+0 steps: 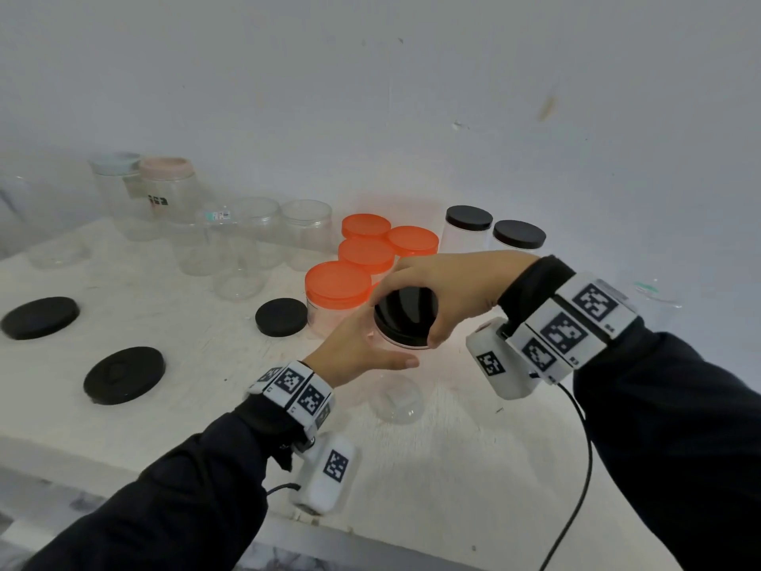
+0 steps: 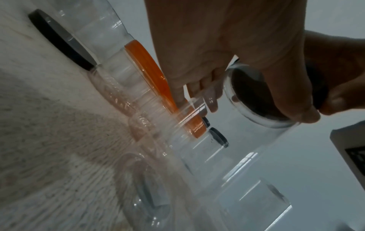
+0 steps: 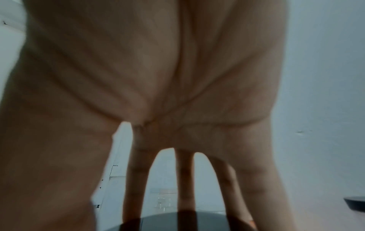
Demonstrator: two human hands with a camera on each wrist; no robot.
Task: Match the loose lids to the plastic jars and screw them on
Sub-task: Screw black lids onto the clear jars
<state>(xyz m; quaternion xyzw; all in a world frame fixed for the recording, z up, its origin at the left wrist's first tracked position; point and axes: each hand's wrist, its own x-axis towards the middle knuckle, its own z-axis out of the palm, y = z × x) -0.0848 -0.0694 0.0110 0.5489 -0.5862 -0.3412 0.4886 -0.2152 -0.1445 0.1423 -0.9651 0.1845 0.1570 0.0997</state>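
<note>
I had my left hand (image 1: pixel 362 344) wrapped around the clear round plastic jar (image 1: pixel 397 344) above the counter's (image 1: pixel 173 323) near edge, steadying it, while my right hand (image 1: pixel 449 290) gripped its round black lid (image 1: pixel 405 311) for twisting.

Black lid (image 1: pixel 405 313) under the right hand (image 1: pixel 449 288), on a clear jar (image 1: pixel 395 377) gripped by the left hand (image 1: pixel 362 348). Orange-lidded jars (image 1: pixel 337 284) just beyond the grip, black loose lids (image 1: pixel 281 316) left of it. Wristbands (image 1: pixel 298 387) white with black square-code patterns. Sleeves (image 1: pixel 675 426) black; table (image 1: pixel 173 323) white, speckled.
</note>
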